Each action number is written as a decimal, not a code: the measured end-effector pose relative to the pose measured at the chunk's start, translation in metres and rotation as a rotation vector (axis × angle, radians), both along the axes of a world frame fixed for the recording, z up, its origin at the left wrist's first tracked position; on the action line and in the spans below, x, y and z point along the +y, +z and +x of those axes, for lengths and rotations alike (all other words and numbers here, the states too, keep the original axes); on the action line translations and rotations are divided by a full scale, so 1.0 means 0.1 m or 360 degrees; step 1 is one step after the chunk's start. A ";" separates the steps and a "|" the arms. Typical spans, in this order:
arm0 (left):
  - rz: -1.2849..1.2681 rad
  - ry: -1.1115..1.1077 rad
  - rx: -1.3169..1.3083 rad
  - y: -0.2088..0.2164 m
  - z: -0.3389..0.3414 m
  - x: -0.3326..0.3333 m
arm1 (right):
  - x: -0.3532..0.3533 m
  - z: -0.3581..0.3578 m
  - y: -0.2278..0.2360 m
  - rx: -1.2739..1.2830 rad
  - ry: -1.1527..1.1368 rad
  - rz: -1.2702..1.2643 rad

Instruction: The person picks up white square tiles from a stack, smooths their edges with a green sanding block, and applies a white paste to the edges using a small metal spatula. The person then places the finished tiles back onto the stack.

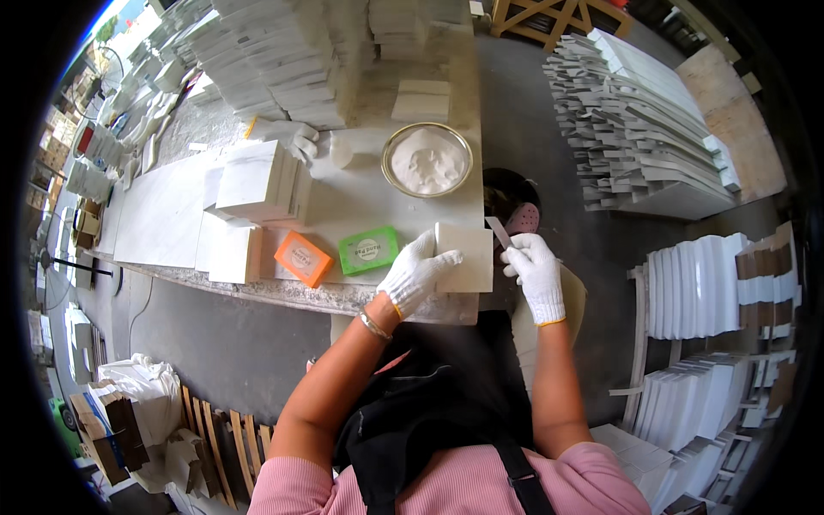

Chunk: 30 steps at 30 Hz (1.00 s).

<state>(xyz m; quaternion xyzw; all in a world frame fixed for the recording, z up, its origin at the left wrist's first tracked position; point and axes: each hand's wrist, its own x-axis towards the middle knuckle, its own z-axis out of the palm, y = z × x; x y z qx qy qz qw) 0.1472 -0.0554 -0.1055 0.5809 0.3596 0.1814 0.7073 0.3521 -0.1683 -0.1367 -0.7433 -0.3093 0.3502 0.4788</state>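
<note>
My left hand [417, 275], in a white knit glove, grips the left side of a square white stone tile [470, 264] with the thumb on its top face. The tile overhangs the right edge of the table. Just right of it, my gloved right hand [534, 273] is closed on a thin flat blade [496, 233] that sticks out past the fingertips toward the tile. Blade and tile look slightly apart. Left of my left hand lie a green block-shaped pad [368, 250] and an orange one [303, 259]. Beyond the tile stands a metal bowl [387, 176] heaped with white powder or paste.
Stacked white tiles [262, 180] stand at the table's left, near an empty glove [292, 136] and a small clear cup [341, 153]. Taller slab stacks [283, 60] rise behind. More stone strips [635, 129] are piled on the right. A pink clog [523, 219] shows below the table edge.
</note>
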 end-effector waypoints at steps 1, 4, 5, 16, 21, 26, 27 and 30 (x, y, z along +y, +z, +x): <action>0.0135 -0.0013 0.0082 -0.04 0.05 0.02 | -0.04 0.00 -0.06 0.0027 0.0002 -0.0020; 0.0617 0.0080 0.0397 -0.15 0.10 0.04 | -0.08 -0.01 -0.11 0.0062 0.0002 0.0133; 0.0802 0.0129 0.0532 -0.15 0.10 0.03 | -0.09 -0.02 -0.08 0.0067 -0.0012 0.0156; 0.1805 -0.0145 0.0694 -0.29 -0.05 -0.04 | -0.13 -0.18 0.01 -0.0001 0.0109 0.0076; 0.1841 -0.0300 0.0658 -0.35 -0.06 0.05 | -0.04 -0.22 0.02 -0.0221 0.0108 0.0096; 0.1849 -0.0281 0.0589 -0.42 -0.09 0.07 | -0.09 -0.19 -0.07 -0.0520 0.0217 0.0136; 0.1860 -0.0274 0.0581 -0.43 -0.10 0.06 | -0.10 -0.20 -0.08 -0.0526 0.0232 0.0144; 0.1843 -0.0261 0.0568 -0.41 -0.10 0.05 | -0.14 -0.22 -0.08 -0.0554 0.0262 0.0140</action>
